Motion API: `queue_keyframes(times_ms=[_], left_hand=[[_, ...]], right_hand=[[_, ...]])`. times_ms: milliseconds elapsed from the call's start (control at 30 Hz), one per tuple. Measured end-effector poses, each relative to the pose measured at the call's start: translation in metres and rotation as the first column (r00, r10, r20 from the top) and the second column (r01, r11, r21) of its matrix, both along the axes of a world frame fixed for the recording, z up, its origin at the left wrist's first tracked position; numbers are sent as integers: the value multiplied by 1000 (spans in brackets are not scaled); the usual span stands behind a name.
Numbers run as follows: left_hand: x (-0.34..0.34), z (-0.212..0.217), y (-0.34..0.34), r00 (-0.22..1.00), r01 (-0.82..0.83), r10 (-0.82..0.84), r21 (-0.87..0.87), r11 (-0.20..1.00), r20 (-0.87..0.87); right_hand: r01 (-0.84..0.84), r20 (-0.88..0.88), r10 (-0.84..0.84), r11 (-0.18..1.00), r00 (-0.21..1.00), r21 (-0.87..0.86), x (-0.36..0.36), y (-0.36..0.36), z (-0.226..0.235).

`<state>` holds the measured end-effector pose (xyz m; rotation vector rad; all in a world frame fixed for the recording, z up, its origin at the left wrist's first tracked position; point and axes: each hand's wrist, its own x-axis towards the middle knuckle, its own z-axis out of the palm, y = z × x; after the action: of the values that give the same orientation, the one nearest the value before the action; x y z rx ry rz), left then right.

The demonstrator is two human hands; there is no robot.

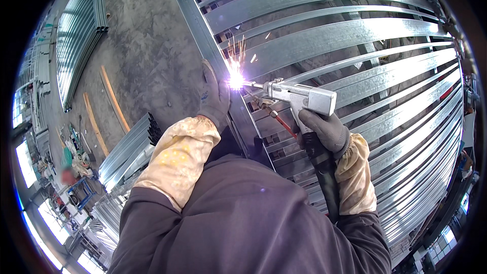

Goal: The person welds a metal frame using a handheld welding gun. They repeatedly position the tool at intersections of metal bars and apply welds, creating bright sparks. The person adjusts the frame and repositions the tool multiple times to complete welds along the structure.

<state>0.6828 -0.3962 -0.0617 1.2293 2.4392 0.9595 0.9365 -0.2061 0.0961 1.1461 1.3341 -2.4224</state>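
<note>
My right hand [327, 131], in a grey work glove, is closed round the handle of a silver welding gun [302, 95]. A thick black cable runs down from it past my right forearm. The gun's nozzle points left at a metal side rail [195, 25], where a bright violet-white arc glows and orange sparks spray upward. My left hand [214, 96], also gloved, lies along the rail's outer edge just left of the arc, fingers stretched out. Shiny metal slats [324, 40] run rightward from the rail. Glare hides the joint itself.
A red hose or cable [285, 124] hangs below the nozzle. Stacked metal profiles [83, 35] lie on the floor at the upper left, with wooden strips [114, 97] nearer. More metal profiles [129, 149] lie beside my left sleeve. A blurred person [67, 176] is at the far left.
</note>
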Motion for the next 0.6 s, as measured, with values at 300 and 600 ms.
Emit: queue_keyframes(times_ms=[300,600], left_hand=[[0,0,1,999,24,-23,34,999,-23],[1,7,3,985,-4,-1,29,1000,172]], right_hand=[[5,27,-5,1000,1000,-17,3,-3,2],[-14,26,13,1000,1000,3,7,-5,2]])
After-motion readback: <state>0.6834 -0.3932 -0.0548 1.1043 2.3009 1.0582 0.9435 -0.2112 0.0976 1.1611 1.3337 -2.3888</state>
